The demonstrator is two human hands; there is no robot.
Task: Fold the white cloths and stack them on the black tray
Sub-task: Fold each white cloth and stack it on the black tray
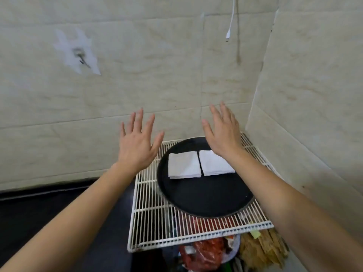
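**Both hands open above two folded cloths on the tray**

On the left of the wall point(137, 75) a pale torn patch point(78, 54) surrounds a small dark fitting. Below it, a dark floor point(49, 209) runs along the foot of the wall.

The left hand point(135, 146) is raised with its back to the camera, its fingers straight and spread, holding nothing. In the picture it lies over the far left corner of the rack point(153, 222), a white wire shelf set in the corner of the room.

The round black tray point(206, 193) rests on the rack, filling most of its right side, with its near rim close to the rack's near edge. Two folded white cloths lie on the far half of the tray, flat and side by side. The left cloth point(184, 164) and the right cloth point(216, 163) sit just beside each other, their inner edges almost meeting.

The right hand point(224, 134) is also raised, back to the camera, with its fingers straight and close together, and it is empty. It covers the tray's far rim, and its wrist passes over the far corner of the right cloth.

A white cable point(229, 26) hangs down the wall above this hand. Beneath the rack's near edge, red bags point(206, 250) and a straw-coloured bundle point(263, 250) show.
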